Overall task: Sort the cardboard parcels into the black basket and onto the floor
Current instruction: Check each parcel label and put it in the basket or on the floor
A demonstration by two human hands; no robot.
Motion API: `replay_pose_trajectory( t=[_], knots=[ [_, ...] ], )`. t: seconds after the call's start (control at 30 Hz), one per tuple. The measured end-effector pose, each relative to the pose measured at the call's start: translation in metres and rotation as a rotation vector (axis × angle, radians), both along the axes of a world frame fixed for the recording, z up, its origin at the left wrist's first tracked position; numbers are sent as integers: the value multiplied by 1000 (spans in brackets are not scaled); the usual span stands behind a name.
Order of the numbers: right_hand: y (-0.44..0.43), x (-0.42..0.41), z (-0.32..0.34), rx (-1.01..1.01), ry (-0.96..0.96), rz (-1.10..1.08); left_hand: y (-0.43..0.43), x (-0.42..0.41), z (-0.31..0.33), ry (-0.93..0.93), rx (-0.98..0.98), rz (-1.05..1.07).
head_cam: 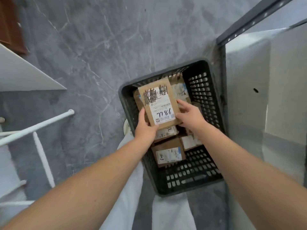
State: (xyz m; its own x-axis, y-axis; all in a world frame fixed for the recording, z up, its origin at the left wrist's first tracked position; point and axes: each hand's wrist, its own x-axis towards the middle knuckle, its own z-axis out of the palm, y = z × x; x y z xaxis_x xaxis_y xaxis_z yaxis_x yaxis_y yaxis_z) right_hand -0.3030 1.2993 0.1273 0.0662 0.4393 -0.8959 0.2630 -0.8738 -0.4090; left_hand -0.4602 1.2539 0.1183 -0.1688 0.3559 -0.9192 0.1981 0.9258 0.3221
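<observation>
The step in hand looks like sorting one parcel (159, 105), held label-up just above the basket (201, 90); whether it is going in or coming out cannot be told. The left hand (146, 128) grips its near left corner, fingers curled under, thumb along the edge. The right hand (191, 117) pinches the right edge, fingers only partly closed. Other parcels (167, 153) lie below in the basket. Next it needs either lowering flat onto them or carrying left to the floor (83, 63)
</observation>
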Motion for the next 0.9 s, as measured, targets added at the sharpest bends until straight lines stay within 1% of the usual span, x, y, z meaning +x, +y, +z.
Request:
replay_pose_trajectory(
  t=[0.1,0.17,0.3,0.33,0.4,0.47,0.57,0.6,0.67,0.8,0.9],
  knots=[
    [0,-28,-45,21,-31,28,9,-9,-33,142,-23,100],
    [-9,-44,-65,18,-48,16,12,-9,-45,209,-50,107],
    [-17,-64,-82,13,-117,-55,15,6,-50,341,-91,-24],
    [-17,-65,-86,20,-129,-45,14,13,-50,361,-100,-51],
    [-13,-64,-88,22,-134,41,13,28,-47,382,-93,-104],
    [-7,-56,-86,-2,-103,161,13,38,-44,360,-55,-167],
    [5,-44,-72,-24,-97,412,20,35,-42,296,-51,-230],
    [9,-40,-66,-13,-129,466,25,32,-38,297,-48,-238],
    [14,-37,-48,27,-175,501,36,25,-24,306,-9,-257],
    [26,-29,8,175,-266,603,64,18,32,344,163,-346],
    [44,-19,72,365,-352,659,88,24,92,426,267,-391]
  ],
)
